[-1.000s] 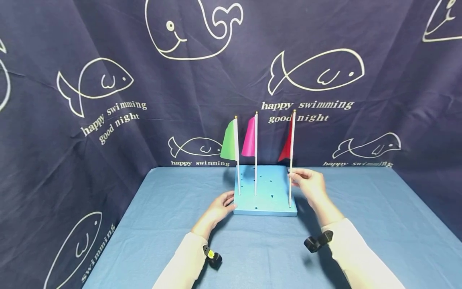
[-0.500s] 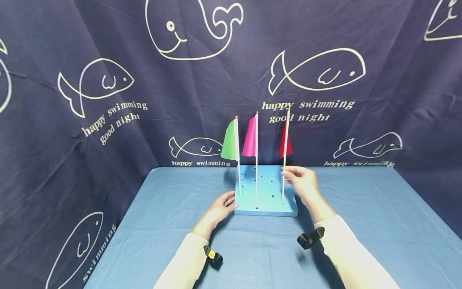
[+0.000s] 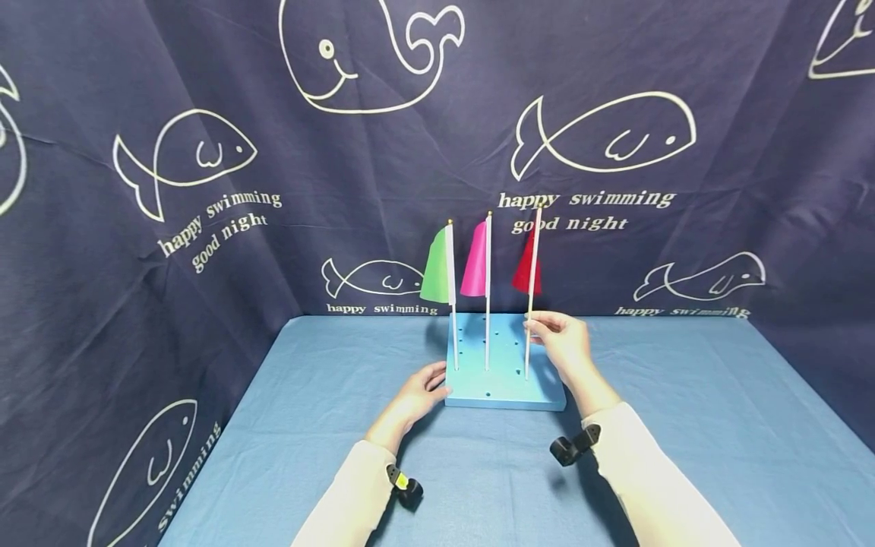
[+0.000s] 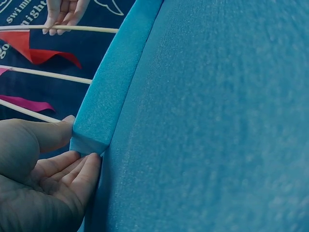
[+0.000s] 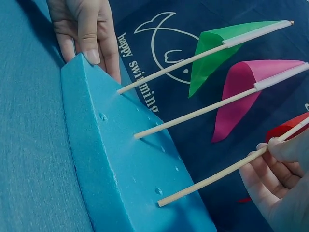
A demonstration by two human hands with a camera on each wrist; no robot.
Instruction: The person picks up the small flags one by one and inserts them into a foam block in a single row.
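Note:
A light blue foam block [image 3: 506,391] with several small holes lies on the table. My left hand [image 3: 417,391] grips its left side near the front corner, thumb [image 5: 91,53] on the top face and the other fingers at the side. My right hand [image 3: 567,346] pinches the thin wooden stick of a red flag [image 3: 526,272] about midway. The stick's lower tip [image 5: 161,203] is right at the block's top face, close beside a hole [image 5: 158,191]. A green flag [image 3: 435,270] and a pink flag [image 3: 475,262] stand upright in the block.
Blue cloth covers the table [image 3: 328,357]. Behind and to the left hangs a dark blue curtain [image 3: 383,167] printed with white fish and lettering. A small black camera [image 3: 574,446] sits on the right wrist, and another [image 3: 410,494] on the left.
My right hand has moved left with the red flag, and the stick's tip has shifted from the block's right front area inward and back. My left hand has stayed at the block.

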